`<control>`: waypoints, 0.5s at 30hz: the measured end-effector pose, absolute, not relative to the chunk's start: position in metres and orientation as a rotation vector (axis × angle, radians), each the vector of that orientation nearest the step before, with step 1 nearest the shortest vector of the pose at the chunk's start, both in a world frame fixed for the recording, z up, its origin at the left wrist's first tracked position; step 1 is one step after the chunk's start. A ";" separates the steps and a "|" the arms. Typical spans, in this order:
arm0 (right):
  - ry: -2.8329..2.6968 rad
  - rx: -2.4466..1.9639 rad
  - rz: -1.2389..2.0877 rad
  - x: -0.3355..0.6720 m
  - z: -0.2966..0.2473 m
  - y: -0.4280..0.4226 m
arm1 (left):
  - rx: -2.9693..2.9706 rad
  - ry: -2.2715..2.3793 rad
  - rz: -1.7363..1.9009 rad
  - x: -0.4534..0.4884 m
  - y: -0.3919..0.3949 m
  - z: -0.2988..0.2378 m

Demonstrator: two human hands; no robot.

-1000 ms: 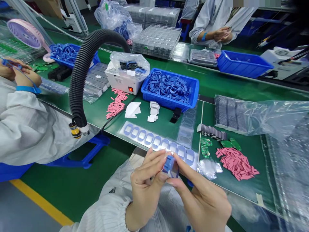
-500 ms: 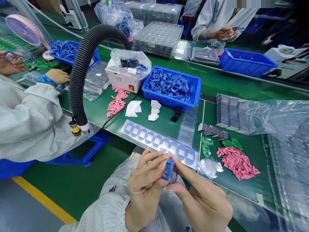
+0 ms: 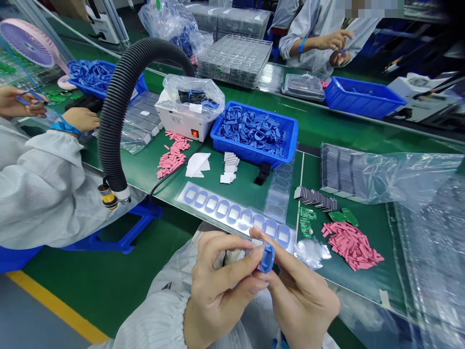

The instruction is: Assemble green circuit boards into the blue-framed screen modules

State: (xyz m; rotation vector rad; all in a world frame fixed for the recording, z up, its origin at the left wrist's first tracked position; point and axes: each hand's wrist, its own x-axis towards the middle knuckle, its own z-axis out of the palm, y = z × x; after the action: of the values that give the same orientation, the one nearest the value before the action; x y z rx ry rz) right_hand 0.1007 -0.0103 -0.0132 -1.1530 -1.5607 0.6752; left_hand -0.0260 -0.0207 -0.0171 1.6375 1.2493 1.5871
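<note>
Between the fingertips of both hands is a small blue plastic frame (image 3: 267, 258), held above my lap. My left hand (image 3: 227, 278) pinches its left side with thumb and fingers. On the other side my right hand (image 3: 300, 286) grips it, index finger along the back edge and thumb in front. Fingers cover much of the part. Just beyond the hands lies a clear strip of oval stickers (image 3: 222, 209) at the table edge. Right of them are a heap of clear film pieces (image 3: 313, 253) and a pile of pink strips (image 3: 351, 245).
A blue bin (image 3: 254, 133) of blue frames stands behind a stack of white pads (image 3: 230, 167). At left, a black ribbed hose (image 3: 112, 111) arches over the table beside a co-worker's sleeve (image 3: 43, 169). Green circuit boards (image 3: 305, 220) and a bagged stack (image 3: 343, 172) lie at right.
The blue frame has turned and shifted slightly right in my fingers, and my left fingers have bent more. The camera view has shifted a little. Across the table, a co-worker's hands have moved apart.
</note>
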 end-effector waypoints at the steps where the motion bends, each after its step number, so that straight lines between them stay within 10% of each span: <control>1: -1.576 -1.157 0.611 0.101 -0.015 -0.011 | 1.727 1.274 1.560 -0.029 -0.019 -0.014; 15: -1.747 -0.991 0.383 0.115 -0.029 -0.004 | 2.044 1.350 1.478 -0.038 -0.018 0.007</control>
State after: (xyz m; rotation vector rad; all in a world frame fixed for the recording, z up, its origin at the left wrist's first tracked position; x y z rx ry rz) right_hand 0.1151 -0.0036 -0.0292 -0.9913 -1.7473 0.3829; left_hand -0.0384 -0.0179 0.0069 2.0437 1.3504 1.4776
